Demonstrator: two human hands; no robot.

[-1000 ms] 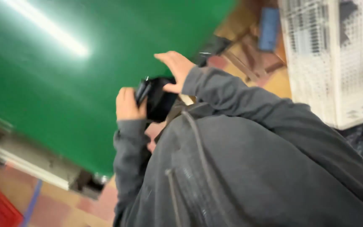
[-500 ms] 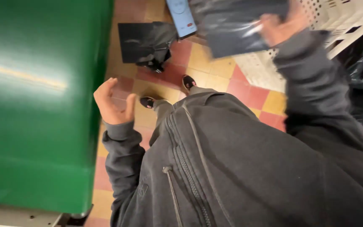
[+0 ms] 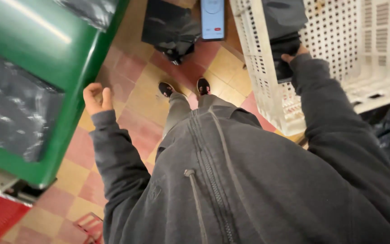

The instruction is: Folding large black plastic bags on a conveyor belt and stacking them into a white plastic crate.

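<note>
Floor (image 3: 136,97): checked tiles, red and yellow. Green table (image 3: 32,54) at left, black sheets on top. White crate (image 3: 384,54) at right. Right hand (image 3: 294,56) clamped on a black bundle (image 3: 285,40) inside the crate. Left hand (image 3: 96,98) empty, fingers loosely curled, beside the table edge. Phone (image 3: 212,19) lying by a black bag (image 3: 170,27).

My left hand (image 3: 96,98) hung empty at my side, fingers loosely curled, palm turned up, arm bent at the elbow in a dark grey sleeve. My right arm reached forward and outward, and the right hand (image 3: 293,55) was mostly hidden, its fingers clamped closed.
</note>
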